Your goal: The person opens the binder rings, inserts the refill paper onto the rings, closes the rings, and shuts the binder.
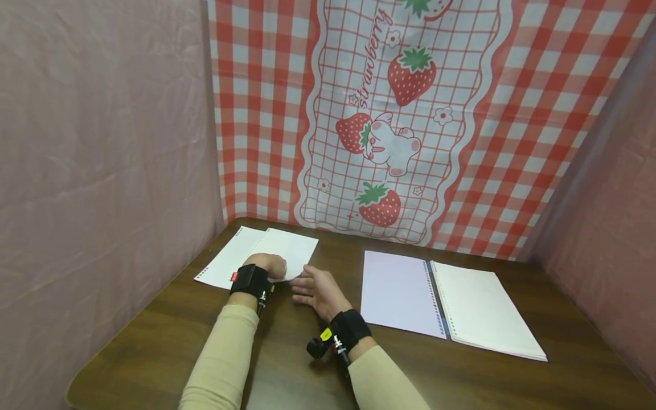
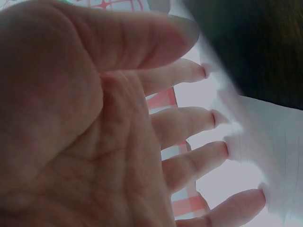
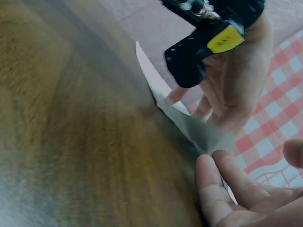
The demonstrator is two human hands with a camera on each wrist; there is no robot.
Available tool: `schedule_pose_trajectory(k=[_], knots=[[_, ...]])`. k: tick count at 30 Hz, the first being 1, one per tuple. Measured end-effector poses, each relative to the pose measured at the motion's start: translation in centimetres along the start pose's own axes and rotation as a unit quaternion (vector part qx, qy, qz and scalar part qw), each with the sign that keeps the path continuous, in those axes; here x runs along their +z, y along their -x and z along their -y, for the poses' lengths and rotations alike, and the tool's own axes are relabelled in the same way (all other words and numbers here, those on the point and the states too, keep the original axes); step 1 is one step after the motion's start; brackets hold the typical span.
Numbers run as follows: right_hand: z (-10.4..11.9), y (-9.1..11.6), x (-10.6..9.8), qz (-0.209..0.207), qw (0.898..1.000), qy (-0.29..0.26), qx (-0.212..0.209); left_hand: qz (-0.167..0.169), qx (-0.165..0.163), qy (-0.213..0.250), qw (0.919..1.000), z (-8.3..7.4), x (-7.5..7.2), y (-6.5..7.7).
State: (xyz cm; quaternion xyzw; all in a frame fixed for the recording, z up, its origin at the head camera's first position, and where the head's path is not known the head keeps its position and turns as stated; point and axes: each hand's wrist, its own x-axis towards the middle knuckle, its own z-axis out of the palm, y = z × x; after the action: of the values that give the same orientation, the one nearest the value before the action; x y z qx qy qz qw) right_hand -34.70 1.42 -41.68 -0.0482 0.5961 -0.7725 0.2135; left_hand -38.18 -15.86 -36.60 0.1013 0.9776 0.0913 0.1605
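Two hands at a sheet of paper, seen from the head and from both wrists. The white sheet is placed left of centre in the head view, overlapping or beside a second perforated sheet; which of the two cannot be told. By the left hand, the sheet is touched with the tips of four spread fingers, the thumb being held apart, as shown in the left wrist view. By the right hand, with fingers extended and thumb held apart, the sheet's near corner is met at the fingertips; in the right wrist view the near edge is seen raised and bent. At lower right of the head view, a spiral-bound notebook is laid open on the brown table, below a checked strawberry cloth
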Motion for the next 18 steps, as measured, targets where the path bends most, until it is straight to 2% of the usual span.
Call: schedule_pose_trajectory(k=[2,6,9,13,18], knots=[[-0.2,0.0,0.1,0.013,0.999,-0.036,0.004,-0.006,-0.001,0.005,1.0000,-0.1,0.0,0.1],[-0.9,-0.2,0.1,0.048,0.992,-0.118,0.020,-0.014,-0.028,0.051,0.9982,0.0,0.2,0.4],[-1.2,-0.4,0.1,0.051,0.993,-0.106,0.008,-0.020,-0.046,0.079,0.9956,-0.1,0.1,0.5],[-1.3,-0.6,0.3,0.045,0.997,-0.061,-0.012,-0.022,-0.042,0.076,0.9960,-0.2,-0.2,0.5],[-1.4,-0.8,0.3,0.041,0.996,-0.080,-0.010,-0.011,-0.031,0.063,0.9975,-0.4,-0.6,0.4]])
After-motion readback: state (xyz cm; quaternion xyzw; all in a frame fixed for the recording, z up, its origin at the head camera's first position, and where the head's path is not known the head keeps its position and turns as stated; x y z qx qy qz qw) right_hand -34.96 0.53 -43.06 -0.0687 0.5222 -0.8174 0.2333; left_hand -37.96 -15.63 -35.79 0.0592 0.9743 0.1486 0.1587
